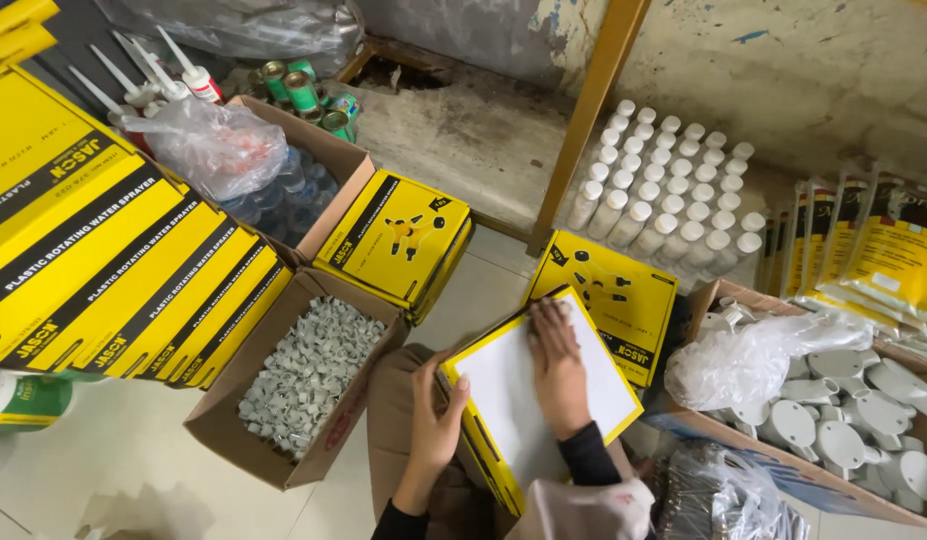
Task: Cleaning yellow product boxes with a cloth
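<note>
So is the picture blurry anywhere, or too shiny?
Head view: even, soft light, no hard shadows. The white sheet under the right hand looks washed out. The clear plastic bag shows small glints. Both hands look sharp, left hand too. The edges bend a little, like the yellow boxes.
</note>
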